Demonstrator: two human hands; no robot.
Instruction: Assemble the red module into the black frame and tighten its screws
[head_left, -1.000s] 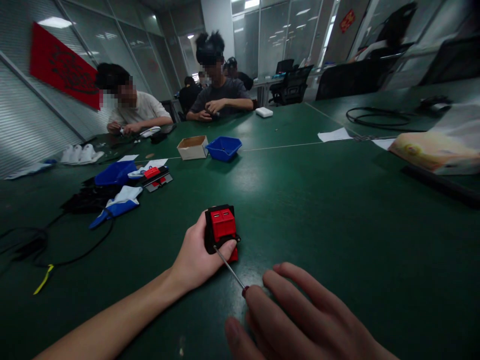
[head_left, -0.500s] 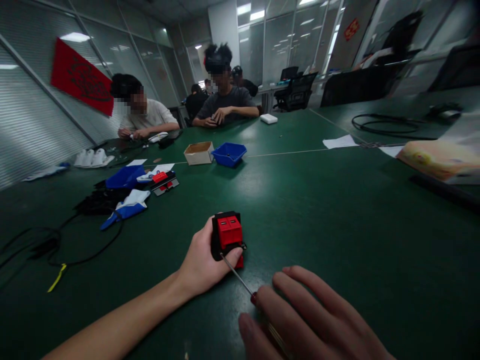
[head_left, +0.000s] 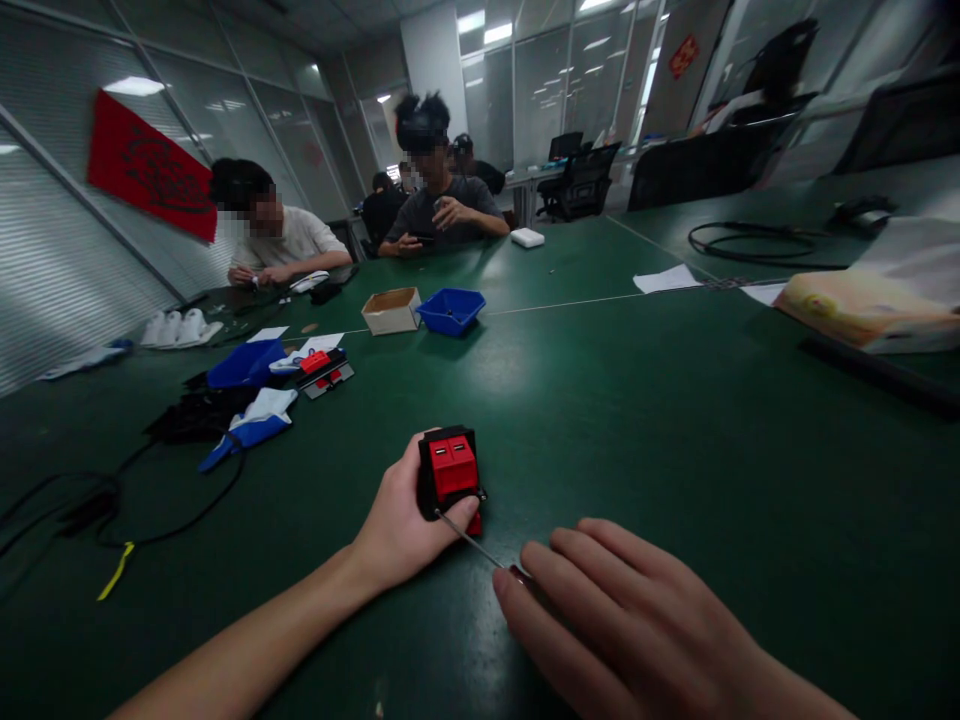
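Observation:
My left hand (head_left: pixel 397 525) is closed around a red and black block-shaped part (head_left: pixel 454 467) with two small slots on its red face. Its thumb presses on the near side, close to a small screw at the edge. A screwdriver (head_left: pixel 474 541) runs from the lower left corner of the black frame toward my right hand (head_left: pixel 622 615). Thumb and fingers of that hand are closed about the handle, which they mostly hide. The screwdriver's tip meets the black frame beside my left thumb.
A cardboard box (head_left: pixel 391 312) and a blue bin (head_left: pixel 451 313) stand ahead. At left lie another red and black part (head_left: pixel 324 372), a glove (head_left: pixel 259 428), a blue tray (head_left: pixel 246 363) and black cables. A tissue pack (head_left: pixel 870 300) lies right. Two people sit across the table.
My right hand has shifted on the screwdriver handle, its thumb and fingers coming together nearer the shaft. The view has turned slightly. My left hand keeps its hold on the part.

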